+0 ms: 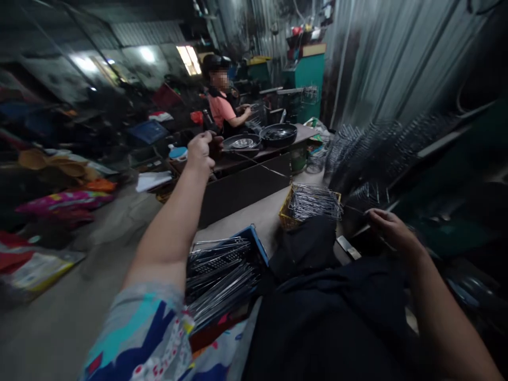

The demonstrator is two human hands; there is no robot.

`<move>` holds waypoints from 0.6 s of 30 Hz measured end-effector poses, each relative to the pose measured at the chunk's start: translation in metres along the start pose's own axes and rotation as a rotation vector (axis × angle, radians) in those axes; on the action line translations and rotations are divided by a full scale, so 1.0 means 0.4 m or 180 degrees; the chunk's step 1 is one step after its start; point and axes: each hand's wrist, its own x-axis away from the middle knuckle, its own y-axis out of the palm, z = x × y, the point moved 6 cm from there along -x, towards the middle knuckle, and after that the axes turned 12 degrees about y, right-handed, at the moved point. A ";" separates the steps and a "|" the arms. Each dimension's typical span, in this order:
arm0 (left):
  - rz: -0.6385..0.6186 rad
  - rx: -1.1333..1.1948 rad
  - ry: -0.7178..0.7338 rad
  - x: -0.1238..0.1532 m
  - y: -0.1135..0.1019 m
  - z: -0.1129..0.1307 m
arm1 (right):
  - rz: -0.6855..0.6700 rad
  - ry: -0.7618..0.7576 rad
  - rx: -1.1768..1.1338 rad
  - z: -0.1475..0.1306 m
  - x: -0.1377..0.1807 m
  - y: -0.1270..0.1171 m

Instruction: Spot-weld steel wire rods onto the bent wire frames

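My left hand [201,151] is raised at arm's length, its fingers closed in a pinch. A thin metal wire [270,169] runs from near it down to the right. My right hand [387,225] is held low at the right, thumb and fingers pinched on a thin wire end that points left. Whether both ends belong to one wire, I cannot tell. Between the hands stands a yellow basket [284,216] heaped with bent wire pieces [313,201]. By my left forearm, a blue crate [260,244] holds long straight metal rods [222,288].
A co-worker [222,106] in a pink top sits behind a bench [246,185] bearing a black pan [279,135] and a shallow dish [241,143]. Wire racks [349,148] are stacked at the right beside a dark green machine [448,211]. Colourful bags [65,203] lie on the left floor.
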 end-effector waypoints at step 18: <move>-0.2633 0.0946 -0.2150 0.516 0.592 -0.413 | 0.0463 -0.0522 0.1421 0.184 -0.176 0.030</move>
